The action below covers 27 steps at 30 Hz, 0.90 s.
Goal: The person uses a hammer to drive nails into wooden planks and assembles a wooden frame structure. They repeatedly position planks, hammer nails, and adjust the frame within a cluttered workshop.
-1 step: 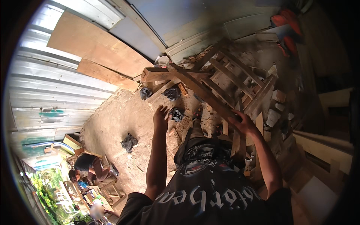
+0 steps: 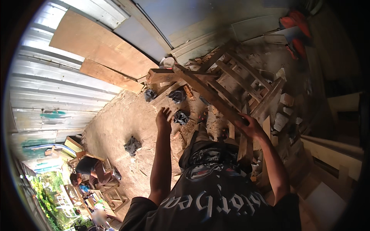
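My right hand [image 2: 249, 126] grips a long wooden beam [image 2: 208, 92] near its close end, with the thumb over the top and the other fingers partly hidden. The beam slants away to the left, and its far end lies beside a thick wooden post [image 2: 160, 76]. Beyond it stands a wooden frame with crossbars [image 2: 241, 79]. My left hand [image 2: 163, 116] is in the air over the dirt floor, empty, its fingers apart. Just right of it, a crumpled black plastic bag [image 2: 181, 117] sits on the ground.
More black bags [image 2: 133, 145] lie on the dirt floor [image 2: 111, 123]. Scrap boards [image 2: 331, 154] and broken blocks [image 2: 281, 121] crowd the right side. Plywood sheets [image 2: 96, 42] lean on the metal wall at left. Another person [image 2: 94, 171] bends over wooden pieces at lower left.
My left hand has shifted slightly left and up, and its fingers look more spread. My right hand and the beam have stayed in place.
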Each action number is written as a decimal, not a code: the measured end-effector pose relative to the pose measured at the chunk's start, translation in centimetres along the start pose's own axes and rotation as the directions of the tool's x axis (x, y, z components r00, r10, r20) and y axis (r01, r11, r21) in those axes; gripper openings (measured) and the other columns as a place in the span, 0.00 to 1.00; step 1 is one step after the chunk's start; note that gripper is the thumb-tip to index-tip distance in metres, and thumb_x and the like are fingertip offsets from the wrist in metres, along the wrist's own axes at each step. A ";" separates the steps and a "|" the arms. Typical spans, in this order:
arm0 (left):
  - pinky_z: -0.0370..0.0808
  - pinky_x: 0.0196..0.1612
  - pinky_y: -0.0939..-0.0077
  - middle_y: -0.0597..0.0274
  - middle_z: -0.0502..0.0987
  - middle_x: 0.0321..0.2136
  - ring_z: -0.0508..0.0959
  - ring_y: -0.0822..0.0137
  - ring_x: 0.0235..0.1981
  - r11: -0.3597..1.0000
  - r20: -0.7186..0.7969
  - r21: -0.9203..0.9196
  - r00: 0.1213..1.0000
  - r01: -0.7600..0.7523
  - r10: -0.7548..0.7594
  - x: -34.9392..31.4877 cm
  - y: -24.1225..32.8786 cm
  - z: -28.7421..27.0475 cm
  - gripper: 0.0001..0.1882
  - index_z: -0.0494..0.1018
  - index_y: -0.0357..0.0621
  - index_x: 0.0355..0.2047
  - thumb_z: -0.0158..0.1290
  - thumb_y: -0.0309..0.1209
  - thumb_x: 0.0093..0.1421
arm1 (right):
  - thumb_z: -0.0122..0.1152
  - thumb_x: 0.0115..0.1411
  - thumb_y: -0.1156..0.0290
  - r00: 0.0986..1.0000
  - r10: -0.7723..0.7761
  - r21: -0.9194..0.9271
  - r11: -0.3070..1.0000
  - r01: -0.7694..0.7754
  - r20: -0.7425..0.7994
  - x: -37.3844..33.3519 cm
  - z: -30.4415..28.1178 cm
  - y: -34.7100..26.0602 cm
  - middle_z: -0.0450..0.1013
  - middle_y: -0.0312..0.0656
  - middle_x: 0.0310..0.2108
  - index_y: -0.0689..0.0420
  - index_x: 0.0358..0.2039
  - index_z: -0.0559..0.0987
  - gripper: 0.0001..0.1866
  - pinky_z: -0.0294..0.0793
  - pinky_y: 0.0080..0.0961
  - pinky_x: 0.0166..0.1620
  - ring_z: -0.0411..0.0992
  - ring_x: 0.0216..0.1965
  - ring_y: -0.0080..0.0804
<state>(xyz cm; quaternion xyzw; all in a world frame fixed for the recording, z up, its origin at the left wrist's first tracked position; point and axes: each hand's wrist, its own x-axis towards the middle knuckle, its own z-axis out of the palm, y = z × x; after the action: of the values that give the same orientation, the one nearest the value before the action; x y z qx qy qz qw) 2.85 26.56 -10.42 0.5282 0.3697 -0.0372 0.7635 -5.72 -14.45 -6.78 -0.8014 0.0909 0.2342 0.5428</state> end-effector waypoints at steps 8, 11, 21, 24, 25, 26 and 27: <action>0.59 0.57 0.55 0.59 0.73 0.51 0.69 0.62 0.54 0.910 0.072 -0.252 0.931 -0.331 0.358 11.4 12.1 0.8 0.29 0.68 0.46 0.55 0.40 0.55 0.66 | 0.64 0.53 0.40 0.999 -0.044 -0.024 0.999 0.044 0.013 1.4 0.4 0.4 0.68 0.51 0.57 0.56 0.60 0.69 0.42 0.64 0.31 0.59 0.66 0.59 0.38; 0.64 0.56 0.61 0.56 0.68 0.57 0.70 0.62 0.53 0.973 0.476 0.075 0.865 -0.218 0.157 16.3 16.4 4.2 0.31 0.62 0.42 0.60 0.34 0.54 0.69 | 0.64 0.53 0.40 0.999 0.016 -0.232 0.973 -0.023 -0.034 1.3 0.1 -0.2 0.65 0.50 0.58 0.57 0.60 0.69 0.43 0.63 0.31 0.60 0.65 0.59 0.40; 0.67 0.60 0.72 0.55 0.70 0.55 0.69 0.63 0.57 0.821 0.824 0.564 0.126 -0.090 -0.553 21.3 12.4 15.7 0.22 0.61 0.40 0.60 0.45 0.34 0.67 | 0.65 0.54 0.43 0.981 0.136 -0.322 0.930 -0.175 -0.139 0.0 -0.1 -1.8 0.72 0.50 0.42 0.59 0.45 0.80 0.31 0.69 0.35 0.49 0.71 0.47 0.46; 0.71 0.55 0.73 0.57 0.70 0.54 0.73 0.64 0.52 0.820 0.818 0.561 0.075 0.110 -0.570 16.9 13.2 15.3 0.22 0.62 0.39 0.59 0.46 0.30 0.66 | 0.64 0.55 0.46 0.966 0.171 -0.329 0.917 -0.228 -0.193 0.3 0.9 -2.1 0.73 0.50 0.44 0.58 0.46 0.80 0.29 0.69 0.36 0.51 0.71 0.49 0.45; 0.71 0.55 0.73 0.57 0.71 0.53 0.73 0.64 0.52 0.809 0.805 0.558 0.118 0.184 -0.582 17.1 13.5 15.2 0.21 0.63 0.38 0.58 0.46 0.31 0.66 | 0.64 0.55 0.46 0.967 0.145 -0.307 0.929 -0.205 -0.207 0.6 1.0 -2.2 0.73 0.49 0.45 0.57 0.47 0.80 0.29 0.69 0.37 0.52 0.71 0.50 0.45; 0.71 0.54 0.73 0.57 0.71 0.52 0.74 0.64 0.51 0.796 0.788 0.548 0.160 0.257 -0.595 17.4 13.7 15.1 0.21 0.63 0.37 0.57 0.46 0.32 0.66 | 0.64 0.56 0.46 0.968 0.121 -0.287 0.940 -0.184 -0.221 0.6 1.3 -2.3 0.73 0.49 0.45 0.56 0.47 0.80 0.28 0.69 0.37 0.52 0.71 0.51 0.45; 0.71 0.54 0.73 0.56 0.73 0.51 0.74 0.64 0.50 0.825 0.819 0.540 0.123 0.167 -0.561 18.6 13.1 14.8 0.21 0.64 0.38 0.56 0.45 0.35 0.66 | 0.63 0.57 0.47 0.955 0.175 -0.302 0.922 -0.244 -0.238 0.4 1.6 -2.3 0.73 0.49 0.49 0.52 0.50 0.79 0.26 0.69 0.38 0.55 0.70 0.53 0.45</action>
<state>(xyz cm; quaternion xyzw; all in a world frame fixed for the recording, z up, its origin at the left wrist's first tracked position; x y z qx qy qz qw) 29.92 26.11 -8.93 0.3947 -0.0726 -0.6004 0.6917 -4.90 -12.00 -5.51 -0.8860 0.1921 0.2185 0.3612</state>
